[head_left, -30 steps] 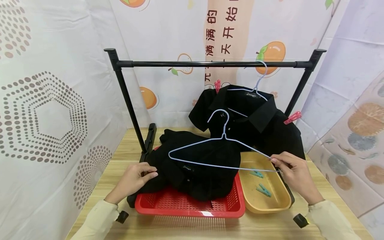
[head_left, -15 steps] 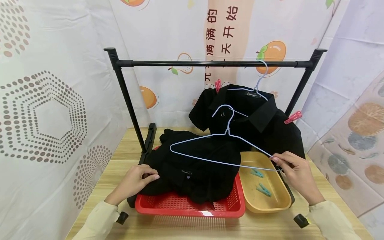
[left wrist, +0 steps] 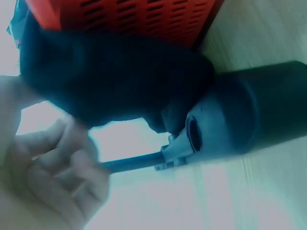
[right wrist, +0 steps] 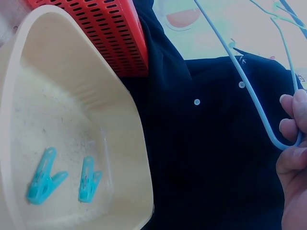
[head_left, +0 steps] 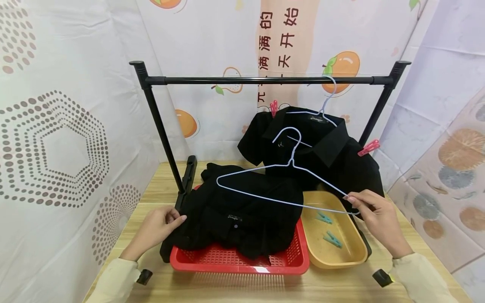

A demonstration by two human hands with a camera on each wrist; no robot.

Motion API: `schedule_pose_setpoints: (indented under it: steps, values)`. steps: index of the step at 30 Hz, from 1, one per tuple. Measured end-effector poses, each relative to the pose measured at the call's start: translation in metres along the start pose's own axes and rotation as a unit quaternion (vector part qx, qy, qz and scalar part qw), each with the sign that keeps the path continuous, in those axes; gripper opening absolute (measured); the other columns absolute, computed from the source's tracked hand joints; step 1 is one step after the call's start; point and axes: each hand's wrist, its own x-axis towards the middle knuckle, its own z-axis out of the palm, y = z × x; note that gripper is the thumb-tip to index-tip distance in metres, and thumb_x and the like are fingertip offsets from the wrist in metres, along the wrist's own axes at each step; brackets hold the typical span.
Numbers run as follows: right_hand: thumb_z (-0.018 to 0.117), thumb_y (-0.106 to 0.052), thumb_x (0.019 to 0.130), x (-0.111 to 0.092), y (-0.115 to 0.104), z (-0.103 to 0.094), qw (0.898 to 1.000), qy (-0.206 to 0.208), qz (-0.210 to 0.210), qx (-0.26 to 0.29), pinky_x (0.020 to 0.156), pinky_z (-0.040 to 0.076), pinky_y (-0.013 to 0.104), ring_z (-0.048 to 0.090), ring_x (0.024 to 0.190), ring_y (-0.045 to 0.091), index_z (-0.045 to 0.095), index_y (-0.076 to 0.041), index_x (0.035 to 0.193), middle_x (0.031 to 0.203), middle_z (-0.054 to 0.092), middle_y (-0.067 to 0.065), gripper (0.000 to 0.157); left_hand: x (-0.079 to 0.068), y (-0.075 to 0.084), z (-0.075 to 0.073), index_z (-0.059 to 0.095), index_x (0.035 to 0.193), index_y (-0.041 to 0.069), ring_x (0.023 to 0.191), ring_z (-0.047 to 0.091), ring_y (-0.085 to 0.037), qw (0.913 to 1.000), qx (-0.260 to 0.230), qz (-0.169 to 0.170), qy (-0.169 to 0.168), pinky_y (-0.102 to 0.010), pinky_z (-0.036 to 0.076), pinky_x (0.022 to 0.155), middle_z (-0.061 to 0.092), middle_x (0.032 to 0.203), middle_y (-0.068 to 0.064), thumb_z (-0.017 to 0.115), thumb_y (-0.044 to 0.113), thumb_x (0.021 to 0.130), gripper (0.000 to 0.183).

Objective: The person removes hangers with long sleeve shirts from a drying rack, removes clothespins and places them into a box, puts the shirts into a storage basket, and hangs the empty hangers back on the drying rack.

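My left hand [head_left: 156, 230] pinches the left edge of a black shirt [head_left: 242, 210] that lies heaped in a red basket [head_left: 242, 268]. In the left wrist view, dark cloth [left wrist: 120, 76] covers the thumb tip, while the other fingers [left wrist: 72, 177] curl below it. With thumb and fingers, my right hand [head_left: 377, 216] holds the right corner of a light blue wire hanger [head_left: 265, 198]. This hanger is raised over the heap, its hook upward. Bare wire [right wrist: 249, 86] runs up from the fingers in the right wrist view.
A second black shirt [head_left: 341, 168] hangs from the black rack's bar [head_left: 235, 80] on another hanger, with pink clothespins [head_left: 368, 147] at its shoulders. Beside the basket stands a yellow tub [head_left: 333, 263] holding teal clothespins [head_left: 333, 240]. The rack's left foot [head_left: 188, 174] stands behind my left hand.
My left hand has moved left, and the heaped shirt's left side has shifted and spread. The hanger's hook has swung up and to the right while my right hand keeps hold of its corner.
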Motion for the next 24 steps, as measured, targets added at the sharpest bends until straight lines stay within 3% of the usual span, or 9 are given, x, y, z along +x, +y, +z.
schedule_pose_setpoints:
  steps: [7,13,18,24]
  values:
    - [0.071,0.021,0.083,0.001,-0.004,-0.005,1.000,0.008,0.005,0.004,0.062,0.040,0.012,0.059,0.077,0.001,0.079,-0.003,0.099,0.087,0.070,-0.006,0.030,-0.003,-0.003,-0.004,0.069,0.080,0.013,0.053,0.053,-0.013,0.9928,-0.044,-0.053,-0.098,-0.028,0.041,0.049,0.057,0.060,0.004,0.069,0.046,0.099,0.038]
    - [0.070,0.019,0.086,0.002,-0.002,-0.012,1.000,0.011,0.015,0.022,0.059,0.038,0.016,0.056,0.073,0.006,0.079,-0.004,0.100,0.088,0.070,-0.008,0.029,0.001,-0.002,-0.003,0.067,0.077,0.012,0.052,0.054,-0.016,0.9854,-0.079,-0.084,-0.125,-0.027,0.038,0.047,0.056,0.058,0.000,0.068,0.042,0.100,0.037]
    - [0.071,0.022,0.083,0.005,0.002,-0.016,0.998,0.047,-0.013,0.038,0.058,0.037,0.014,0.054,0.070,0.004,0.078,0.002,0.098,0.087,0.071,-0.002,0.026,0.000,-0.002,-0.003,0.064,0.074,0.010,0.051,0.052,-0.016,0.9794,-0.104,-0.101,-0.140,-0.028,0.038,0.046,0.055,0.058,-0.001,0.067,0.042,0.101,0.041]
    - [0.071,0.019,0.086,0.010,0.001,-0.032,0.996,0.089,0.001,0.022,0.059,0.037,0.011,0.052,0.069,0.001,0.078,0.007,0.097,0.089,0.072,-0.003,0.018,0.000,-0.006,0.002,0.056,0.074,0.008,0.051,0.050,-0.018,0.9697,-0.136,-0.125,-0.160,-0.031,0.044,0.048,0.049,0.055,-0.002,0.062,0.048,0.102,0.049]
